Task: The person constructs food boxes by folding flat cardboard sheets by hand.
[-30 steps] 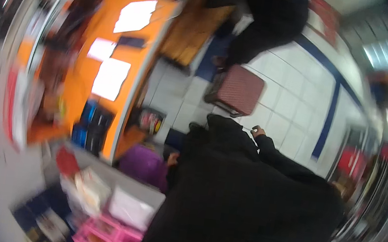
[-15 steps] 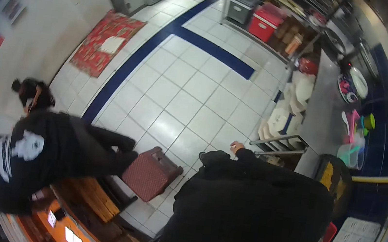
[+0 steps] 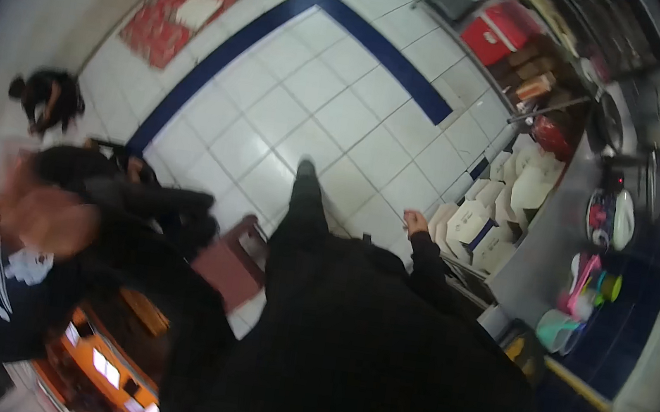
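My left hand point(image 3: 51, 221) is raised at the left, smeared by motion, in front of a person in a dark printed top point(image 3: 18, 286). Its fingers are too blurred to read. My right hand point(image 3: 415, 221) hangs past my right side over the floor, its fingers curled. Anything inside them is too small to make out. Nearest to it are several folded white cardboard boxes point(image 3: 469, 224) stacked on a low shelf. One of my legs point(image 3: 303, 202) is stretched forward onto the tiles. A reddish-brown plastic stool point(image 3: 225, 275) stands to my left.
Along the right runs a metal counter point(image 3: 545, 247) with plastic cups and a basin point(image 3: 559, 332). A red box point(image 3: 499, 32) sits on the far rack. Another person point(image 3: 48, 98) crouches at far left, near a red patterned mat point(image 3: 189, 8). An orange counter point(image 3: 90, 349) lies lower left.
My left arm has come up into view at the left. One leg has stepped forward, and the view has shifted and turned. The stool is now partly covered by my body.
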{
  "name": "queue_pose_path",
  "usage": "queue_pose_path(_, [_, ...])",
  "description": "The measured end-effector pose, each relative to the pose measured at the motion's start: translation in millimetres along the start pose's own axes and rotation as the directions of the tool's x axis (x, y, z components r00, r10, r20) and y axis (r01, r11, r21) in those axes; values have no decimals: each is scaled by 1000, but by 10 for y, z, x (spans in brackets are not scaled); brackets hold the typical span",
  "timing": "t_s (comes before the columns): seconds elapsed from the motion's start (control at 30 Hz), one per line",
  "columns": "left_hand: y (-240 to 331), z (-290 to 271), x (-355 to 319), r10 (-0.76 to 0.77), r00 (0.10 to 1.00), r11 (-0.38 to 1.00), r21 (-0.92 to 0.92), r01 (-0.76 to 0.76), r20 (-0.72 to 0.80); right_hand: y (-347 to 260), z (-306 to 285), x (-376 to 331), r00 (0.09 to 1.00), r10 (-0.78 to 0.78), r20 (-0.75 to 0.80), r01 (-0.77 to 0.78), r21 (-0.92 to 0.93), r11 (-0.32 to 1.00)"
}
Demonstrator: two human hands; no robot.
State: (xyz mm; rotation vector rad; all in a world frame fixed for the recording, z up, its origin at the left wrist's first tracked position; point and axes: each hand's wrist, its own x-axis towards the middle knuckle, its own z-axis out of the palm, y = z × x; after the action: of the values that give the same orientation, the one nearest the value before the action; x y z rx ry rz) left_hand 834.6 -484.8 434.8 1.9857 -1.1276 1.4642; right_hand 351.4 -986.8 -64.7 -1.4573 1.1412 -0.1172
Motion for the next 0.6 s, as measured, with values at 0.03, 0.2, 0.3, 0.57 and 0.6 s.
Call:
queue_pose_path(0.03, [288,-57,327,-166,985,971,-186,153,-54,-231,284,146,999,-11,51,11,-6,1000])
queue_pose_path(0.2, [952,1182,-1086,-232,511,572,-309,760,828,-717,533,849,980,195,37,-183,-213,960])
queue_pose_path(0.3, [966,1851,-1678,-62,129,416,-92,905,990,-637,555,1277,842,532,-82,-539,-148,829])
queue_pose_path(0.57, [36,2702,-1984,-204,-217,234,263,936,955,-1960,1687,2613,865,489,110,-423,-365,830])
queue_pose_path(0.6, [-89,2886,-1965,-224,-235,207,282,937,946,-2205,1860,2938,870,477,121,-404,-380,832])
